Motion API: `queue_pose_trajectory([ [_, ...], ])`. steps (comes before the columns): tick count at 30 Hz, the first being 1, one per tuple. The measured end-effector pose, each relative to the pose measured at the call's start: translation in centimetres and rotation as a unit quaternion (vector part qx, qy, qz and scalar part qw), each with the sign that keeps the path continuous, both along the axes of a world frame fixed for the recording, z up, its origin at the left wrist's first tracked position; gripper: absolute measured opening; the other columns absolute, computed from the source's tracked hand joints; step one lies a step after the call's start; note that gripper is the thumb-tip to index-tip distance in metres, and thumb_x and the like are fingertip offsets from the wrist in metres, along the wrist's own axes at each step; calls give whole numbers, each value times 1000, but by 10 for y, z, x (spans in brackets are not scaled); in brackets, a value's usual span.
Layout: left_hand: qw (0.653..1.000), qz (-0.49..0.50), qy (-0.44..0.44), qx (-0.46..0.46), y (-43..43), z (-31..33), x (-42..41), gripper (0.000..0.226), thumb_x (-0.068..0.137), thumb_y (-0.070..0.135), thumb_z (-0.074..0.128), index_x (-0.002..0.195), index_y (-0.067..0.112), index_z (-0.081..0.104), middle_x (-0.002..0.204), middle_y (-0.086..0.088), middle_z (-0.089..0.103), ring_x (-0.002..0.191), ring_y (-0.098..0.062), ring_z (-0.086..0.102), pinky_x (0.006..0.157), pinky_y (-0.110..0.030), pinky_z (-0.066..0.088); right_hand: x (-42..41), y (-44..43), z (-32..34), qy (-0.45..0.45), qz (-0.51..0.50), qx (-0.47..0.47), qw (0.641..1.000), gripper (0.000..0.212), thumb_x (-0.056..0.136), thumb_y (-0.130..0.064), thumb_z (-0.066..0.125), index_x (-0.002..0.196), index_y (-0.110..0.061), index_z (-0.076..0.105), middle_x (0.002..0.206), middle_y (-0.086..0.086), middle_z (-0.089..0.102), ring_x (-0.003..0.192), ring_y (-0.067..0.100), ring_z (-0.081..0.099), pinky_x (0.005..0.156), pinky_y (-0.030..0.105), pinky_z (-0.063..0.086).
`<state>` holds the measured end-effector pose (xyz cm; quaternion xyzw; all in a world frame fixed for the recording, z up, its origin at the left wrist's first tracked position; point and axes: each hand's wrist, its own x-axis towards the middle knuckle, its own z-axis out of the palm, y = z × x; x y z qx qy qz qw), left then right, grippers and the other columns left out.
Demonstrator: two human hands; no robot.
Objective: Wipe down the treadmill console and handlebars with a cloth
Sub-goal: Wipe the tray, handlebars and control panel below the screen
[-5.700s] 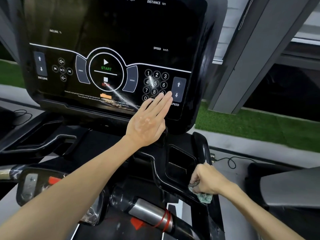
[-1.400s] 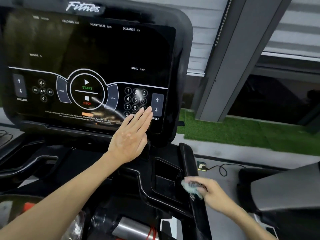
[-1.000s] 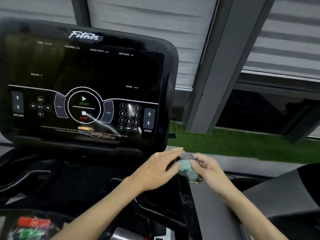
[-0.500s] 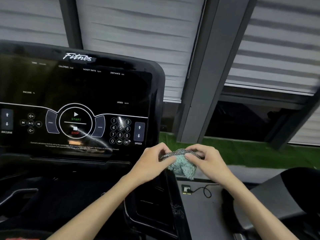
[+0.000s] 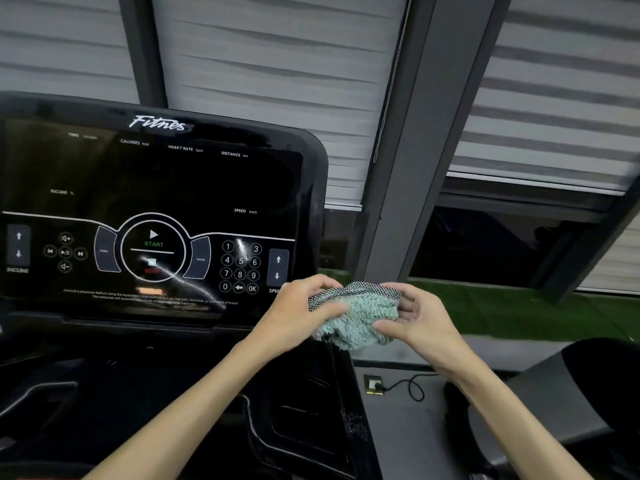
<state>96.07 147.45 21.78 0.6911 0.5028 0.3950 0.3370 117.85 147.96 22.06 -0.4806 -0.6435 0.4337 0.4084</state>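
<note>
While both hands (image 5: 298, 317) bunch it, fluffy cloth (image 5: 360, 317) crumples

The cloth (image 5: 356, 315) hangs bunched between the fingers (image 5: 320, 284) of the left hand (image 5: 294, 315) and those of the right hand (image 5: 420, 318), both sets touching it. The console (image 5: 156, 220) stands left of the fingers and just behind the left ones, its keypad (image 5: 240, 268) nearest them. Below the fingers lies the console's tray (image 5: 294, 410). A post (image 5: 405, 150) rises behind the fingers. Below the right fingers, on the floor (image 5: 408, 441), lie a socket (image 5: 374, 385) and its cord (image 5: 412, 388).
</note>
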Motion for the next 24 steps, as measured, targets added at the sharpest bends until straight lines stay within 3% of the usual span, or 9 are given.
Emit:
queue_pose_trajectory([
  [3, 997, -42, 67, -16, 1, 1, -4, 50, 65, 34, 89, 110, 31, 66, 103, 19, 65, 100, 3, 60, 94, -16, 47, 2, 1, -1, -10, -18, 43, 999, 46, 71, 13, 73, 108, -12, 65, 97, 7, 73, 91, 19, 69, 73, 22, 55],
  [7, 996, -35, 76, 39, 3, -1, -2, 29, 78, 28, 80, 95, 37, 57, 98, 14, 67, 95, -4, 63, 93, -31, 51, 0, 0, -4, -20, -15, 61, 998, 51, 77, 11, 69, 114, -22, 58, 96, 7, 71, 90, 24, 67, 75, 30, 57],
  [9, 995, -18, 90, 48, 2, -1, -2, 27, 84, 32, 74, 100, 41, 54, 104, 15, 64, 102, -2, 58, 96, -29, 48, 2, 0, -6, -33, -25, 79, 996, 48, 78, 4, 71, 114, -26, 58, 95, 7, 70, 84, 24, 66, 77, 37, 57],
  [12, 993, 5, 112, 40, 3, 0, -2, 29, 86, 41, 70, 110, 49, 54, 115, 12, 61, 111, -2, 53, 99, -27, 43, 4, 1, -7, -66, -48, 116, 990, 37, 79, -5, 75, 105, -28, 64, 91, 2, 66, 75, 11, 61, 75, 29, 54],
  [15, 994, 18, 99, 45, 4, 2, -2, 18, 86, 31, 72, 94, 40, 60, 97, 13, 69, 93, -1, 61, 90, -27, 48, 4, -2, -6, -52, -71, 136, 987, 26, 77, -6, 76, 89, -25, 64, 97, -4, 67, 91, 14, 63, 81, 37, 53],
  [18, 995, 12, 83, 44, 3, 4, -1, 21, 87, 21, 67, 91, 37, 55, 93, 17, 69, 94, -4, 63, 87, -27, 49, 4, -2, -2, -52, -74, 127, 988, 28, 76, -1, 73, 76, -26, 59, 116, -13, 62, 114, 7, 55, 98, 39, 42],
  [21, 997, 5, 62, 39, 4, 3, 0, 20, 88, 24, 67, 92, 36, 52, 94, 20, 69, 96, 2, 62, 86, -23, 48, 5, 0, -1, -12, -55, 106, 993, 36, 78, 3, 69, 71, -30, 56, 115, -10, 64, 114, 9, 56, 102, 49, 41],
  [24, 997, -5, 67, 46, 6, 4, -2, 34, 88, 30, 69, 110, 46, 49, 99, 16, 61, 88, -2, 57, 83, -22, 46, 5, 1, 1, 27, -43, 104, 993, 33, 80, 14, 60, 76, -18, 54, 110, -1, 68, 103, 14, 63, 90, 48, 51],
])
